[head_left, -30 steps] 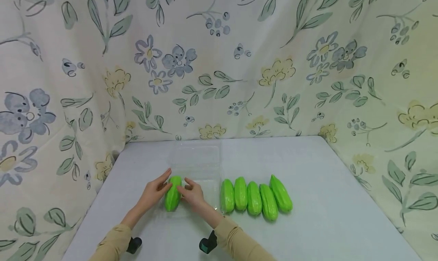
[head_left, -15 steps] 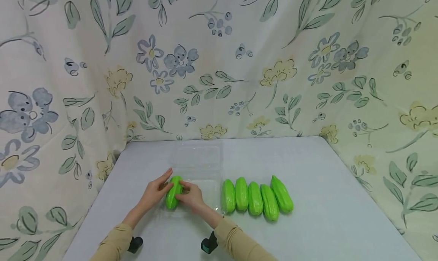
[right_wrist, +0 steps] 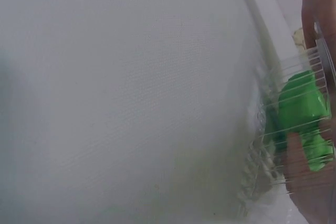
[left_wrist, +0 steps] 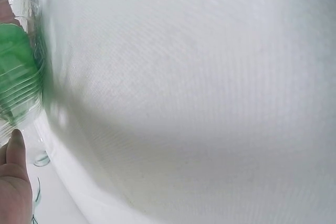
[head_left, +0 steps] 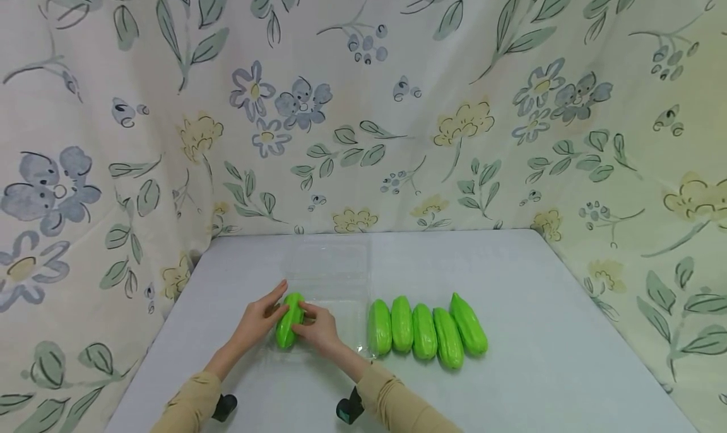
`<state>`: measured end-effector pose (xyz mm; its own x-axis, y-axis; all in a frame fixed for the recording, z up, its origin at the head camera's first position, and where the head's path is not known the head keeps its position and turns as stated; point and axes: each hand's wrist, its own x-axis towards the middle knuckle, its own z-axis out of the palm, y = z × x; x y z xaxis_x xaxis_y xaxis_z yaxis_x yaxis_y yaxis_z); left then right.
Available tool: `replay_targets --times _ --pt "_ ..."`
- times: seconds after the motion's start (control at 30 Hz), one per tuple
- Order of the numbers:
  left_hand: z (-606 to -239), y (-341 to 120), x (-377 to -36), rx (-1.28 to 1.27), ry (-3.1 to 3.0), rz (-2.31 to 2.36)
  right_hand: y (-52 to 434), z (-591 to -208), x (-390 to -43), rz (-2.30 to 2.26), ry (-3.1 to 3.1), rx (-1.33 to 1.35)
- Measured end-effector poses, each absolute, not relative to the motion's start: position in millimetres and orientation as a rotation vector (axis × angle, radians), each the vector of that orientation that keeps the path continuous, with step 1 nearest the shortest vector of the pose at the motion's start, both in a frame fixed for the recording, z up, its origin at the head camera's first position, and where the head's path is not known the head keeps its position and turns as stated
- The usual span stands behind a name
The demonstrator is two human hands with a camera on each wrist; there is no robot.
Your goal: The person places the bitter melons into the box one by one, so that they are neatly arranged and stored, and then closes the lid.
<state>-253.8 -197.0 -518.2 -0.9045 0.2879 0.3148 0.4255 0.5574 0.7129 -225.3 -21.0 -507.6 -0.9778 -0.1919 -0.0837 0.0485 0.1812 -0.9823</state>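
Observation:
A green ribbed gourd (head_left: pixel 288 322) lies lengthwise at the left side of a clear plastic clamshell box (head_left: pixel 346 316). My left hand (head_left: pixel 258 319) rests against the gourd's left side with its fingers straight. The right hand (head_left: pixel 318 327) has its fingertips curled over the gourd's upper right side. In the left wrist view the gourd (left_wrist: pixel 16 72) shows through the box's ribbed wall, above my left hand (left_wrist: pixel 13 182). Through the same ribbing in the right wrist view, the gourd (right_wrist: pixel 302 108) sits beside my right hand (right_wrist: pixel 307 171).
Several more green gourds (head_left: pixel 427 329) lie side by side in a row just right of the box. The box's open lid (head_left: pixel 329 266) lies flat behind it. The grey table (head_left: pixel 539 332) is walled on three sides by flowered cloth (head_left: pixel 397 105).
The right hand's fingers closed in from beside the gourd onto its upper right side. The gourd turned slightly. The left hand stayed against it.

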Motion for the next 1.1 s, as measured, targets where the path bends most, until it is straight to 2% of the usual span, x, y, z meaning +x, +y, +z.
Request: replay_targets --times 1.1 --pt "-518.8 -197.5 -253.6 -0.597 -2.65 -1.24 -23.0 -502.9 -224.9 -1.887 2.31 0.03"
